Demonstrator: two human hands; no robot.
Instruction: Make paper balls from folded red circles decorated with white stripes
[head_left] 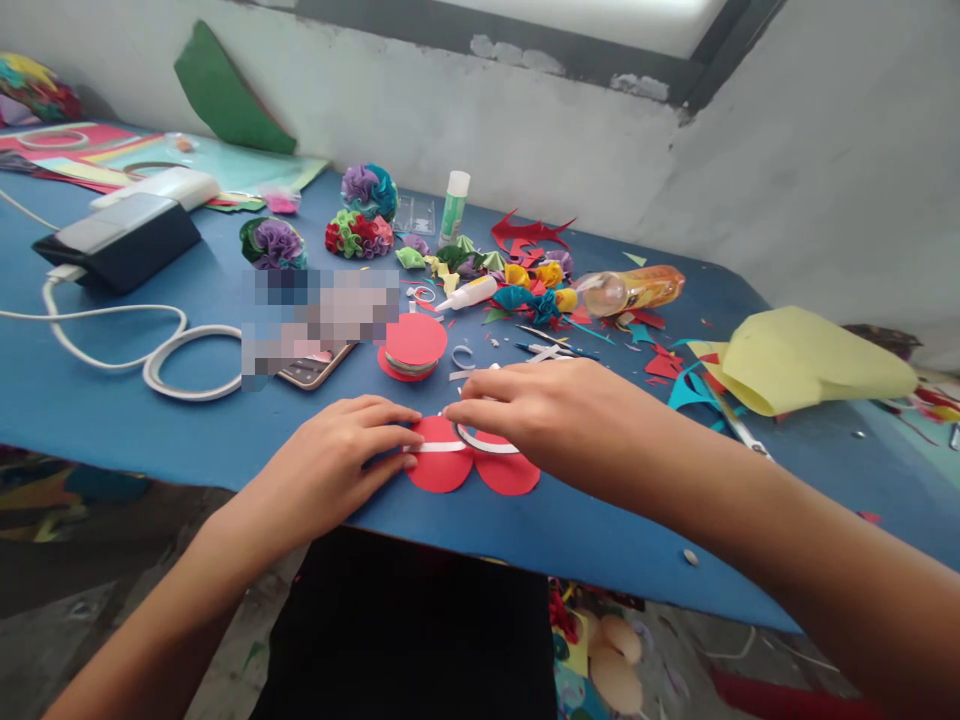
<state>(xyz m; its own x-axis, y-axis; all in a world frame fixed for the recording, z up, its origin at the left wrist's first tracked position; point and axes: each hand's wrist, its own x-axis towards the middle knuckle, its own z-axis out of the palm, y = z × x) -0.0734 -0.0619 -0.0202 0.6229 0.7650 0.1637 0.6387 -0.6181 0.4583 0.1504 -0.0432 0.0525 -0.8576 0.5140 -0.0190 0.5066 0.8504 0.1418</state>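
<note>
Two red paper circles lie side by side at the table's front edge, the left circle [439, 475] and the right circle [511, 478]. A white tape strip [442, 447] crosses the left one. My left hand [356, 450] rests with fingers apart, its tips on the left circle's edge and the strip's end. A roll of white tape [487, 443] stands over the right circle, held in my right hand [525, 405], whose fingers are bent around it. Behind my hands sits a stack of red circles [412, 342].
On the blue table [300, 440] are a phone [319, 365], a larger tape roll [193, 362], a glue stick [454, 207], a bottle [634, 290], scissors [739, 425], yellow paper [810, 360], paper flowers and scraps.
</note>
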